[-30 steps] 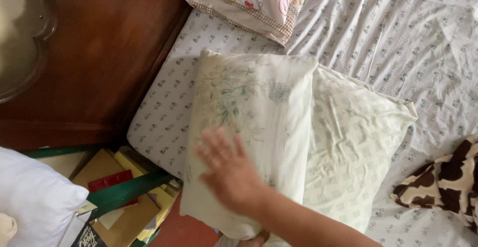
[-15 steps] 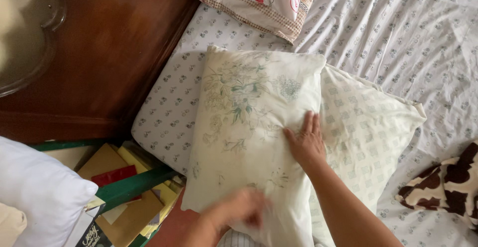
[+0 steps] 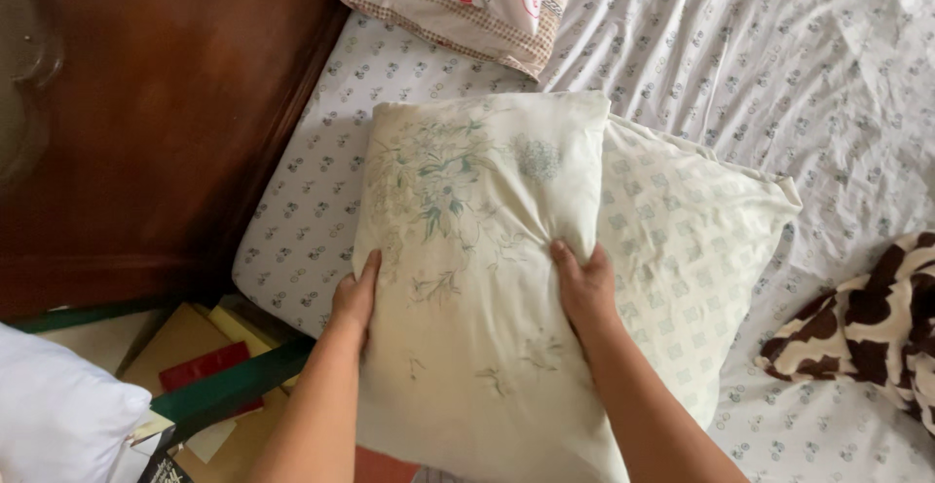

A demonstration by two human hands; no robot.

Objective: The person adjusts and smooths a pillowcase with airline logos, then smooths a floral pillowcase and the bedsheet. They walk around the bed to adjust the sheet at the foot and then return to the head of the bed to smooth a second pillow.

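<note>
Both hands are on the cream pillow with the faint green flower print (image 3: 467, 278), which lies on the bed at about the middle of the view, its lower end hanging past the mattress edge toward six o'clock. The left hand (image 3: 355, 298) presses its nine o'clock side, fingers curled round the edge; the right hand (image 3: 584, 283) is at the three o'clock side, fingers dug into the cloth so that it puckers there. Each grip is closed on the pillow's flank rather than flat on top (a squeeze from both sides, as I read it).

Under it, poking out toward three o'clock, is a second pillow with a pale checked cover (image 3: 696, 249); the two touch and overlap. The bedsheet (image 3: 740, 74) is white with small dark sprigs and much creased. At twelve o'clock lies another pillow with a bright printed cover and a checked border (image 3: 458, 6), apart from the held one. A brown-and-white blotched cloth (image 3: 867, 322) sits at four o'clock. The dark wooden headboard (image 3: 166, 123) fills ten o'clock, and books and folders (image 3: 195, 366) lie on the floor at eight o'clock, beside a white cushion (image 3: 58, 425).

I'd judge the step is seating or plumping the top pillow. Any lift or shift would call for even pull from both sides, lest the lower pillow drag along
</note>
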